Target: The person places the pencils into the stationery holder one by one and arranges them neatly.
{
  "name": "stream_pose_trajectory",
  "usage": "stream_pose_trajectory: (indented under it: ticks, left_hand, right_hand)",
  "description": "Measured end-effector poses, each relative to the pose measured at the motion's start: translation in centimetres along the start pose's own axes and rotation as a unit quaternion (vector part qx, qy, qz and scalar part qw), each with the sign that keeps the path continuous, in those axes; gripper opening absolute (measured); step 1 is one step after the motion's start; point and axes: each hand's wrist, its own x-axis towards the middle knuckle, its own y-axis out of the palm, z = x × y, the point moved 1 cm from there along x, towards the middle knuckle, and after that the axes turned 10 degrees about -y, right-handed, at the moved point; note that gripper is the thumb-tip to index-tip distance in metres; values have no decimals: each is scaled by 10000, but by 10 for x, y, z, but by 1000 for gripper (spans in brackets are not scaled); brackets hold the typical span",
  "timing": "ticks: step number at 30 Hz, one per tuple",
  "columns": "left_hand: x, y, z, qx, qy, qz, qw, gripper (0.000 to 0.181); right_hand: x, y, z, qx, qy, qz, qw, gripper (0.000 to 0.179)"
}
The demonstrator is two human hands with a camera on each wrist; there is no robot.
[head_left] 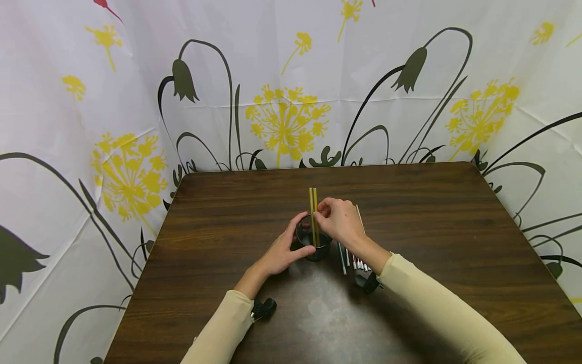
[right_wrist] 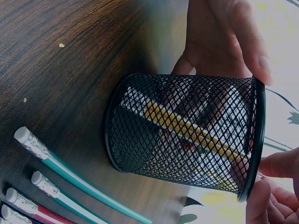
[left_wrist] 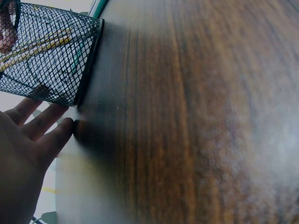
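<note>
A black wire-mesh pencil cup (head_left: 324,252) stands upright on the brown table. My left hand (head_left: 283,254) holds it from the left, with the thumb (right_wrist: 254,56) at the rim and the other fingers (left_wrist: 46,121) spread along the far wall. Two yellow pencils (head_left: 311,207) stand nearly parallel inside, their upper ends well above the rim. Through the mesh in the right wrist view, a pencil's white eraser end (right_wrist: 134,100) shows low in the cup. Above the rim on the right, my right hand (head_left: 342,220) pinches the yellow pencils between thumb and fingertips.
Several striped pencils (right_wrist: 79,179), teal, red and other colours, lie side by side right of the cup, partly under my right forearm, eraser ends toward me. A floral curtain (head_left: 286,60) hangs behind the table (head_left: 218,227). Small light crumbs (right_wrist: 61,45) dot the tabletop.
</note>
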Motion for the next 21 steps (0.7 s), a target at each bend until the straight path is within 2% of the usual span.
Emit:
stream_pose_trajectory:
  ticks: [21]
  left_hand:
    - [-1,0,-1,56,-17,-42,10000,84]
  right_hand:
    - [3,3,-2,-141,20,115,9998,12]
